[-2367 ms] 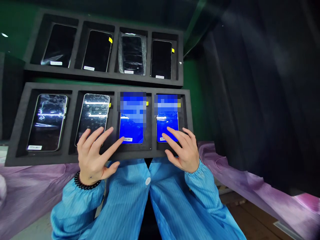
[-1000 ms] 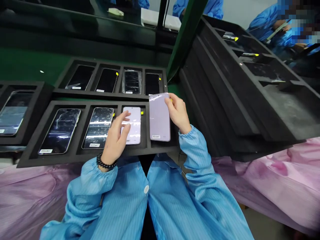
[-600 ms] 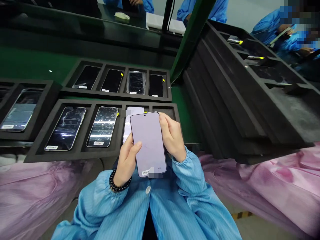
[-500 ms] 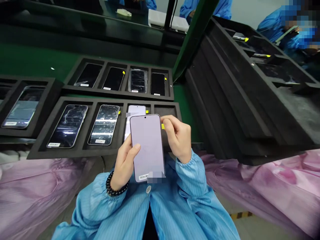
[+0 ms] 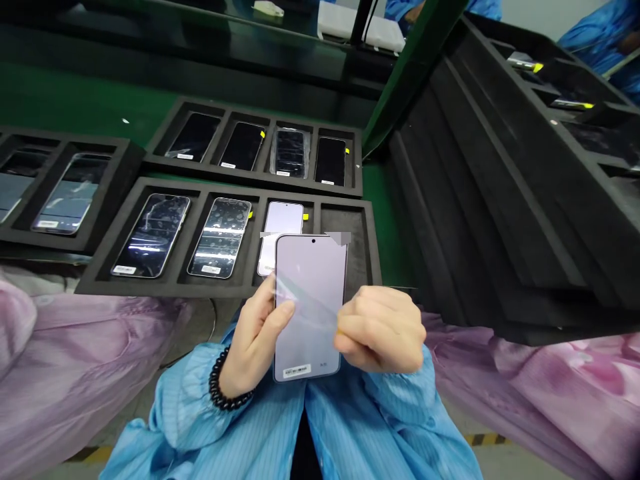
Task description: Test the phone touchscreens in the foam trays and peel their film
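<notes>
Right hand (image 5: 383,328) is down from the phone's (image 5: 310,350) top right corner to beside its right edge; clear film (image 5: 313,298) slants over the screen.
Clear of the near tray (image 5: 376,250), which lies just beyond it, the phone sits upright in the left hand (image 5: 257,343): fingers closed around its left edge, partly hidden behind, thumb flat on its face. Right fingers are curled into a tight fist, apparently on the film's edge, a trace of yellow showing beside the phone's right edge. For a clean peel, the pull probably wants to be low and even across the phone, without jerks, with the left grip firm on its edge. That thumb seems to press on film, so easing it toward the phone's rim could avoid a snag.
</notes>
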`<state>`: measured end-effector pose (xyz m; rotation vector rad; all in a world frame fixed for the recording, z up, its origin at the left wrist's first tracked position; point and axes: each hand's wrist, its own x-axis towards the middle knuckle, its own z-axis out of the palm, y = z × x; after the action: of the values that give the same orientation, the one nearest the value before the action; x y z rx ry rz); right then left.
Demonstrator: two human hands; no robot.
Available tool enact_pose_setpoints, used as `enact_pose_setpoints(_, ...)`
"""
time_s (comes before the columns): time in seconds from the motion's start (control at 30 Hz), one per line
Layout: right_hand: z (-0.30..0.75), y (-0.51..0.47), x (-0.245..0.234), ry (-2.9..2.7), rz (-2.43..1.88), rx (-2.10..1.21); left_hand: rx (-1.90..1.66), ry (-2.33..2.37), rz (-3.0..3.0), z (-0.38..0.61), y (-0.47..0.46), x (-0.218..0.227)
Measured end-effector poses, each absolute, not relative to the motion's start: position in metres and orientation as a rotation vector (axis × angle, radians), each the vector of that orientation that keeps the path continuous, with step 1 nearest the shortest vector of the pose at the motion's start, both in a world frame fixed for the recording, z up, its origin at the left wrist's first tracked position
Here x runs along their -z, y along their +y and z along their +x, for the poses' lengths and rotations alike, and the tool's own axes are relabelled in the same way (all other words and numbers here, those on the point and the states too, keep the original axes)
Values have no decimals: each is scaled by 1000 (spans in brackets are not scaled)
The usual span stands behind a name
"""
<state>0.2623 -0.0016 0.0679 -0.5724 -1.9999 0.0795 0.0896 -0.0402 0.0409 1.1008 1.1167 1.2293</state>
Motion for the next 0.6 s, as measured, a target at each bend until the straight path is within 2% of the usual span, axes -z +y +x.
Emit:
enact_pose_setpoints(0.27,266,-7,-73,-1962,-457,-264,-1224,1028,1093,88,-48,-49)
enact_pose_setpoints(0.6,265,-7,-75,-1910,-505,-152,-1207,1087,1152,87,-42,-48)
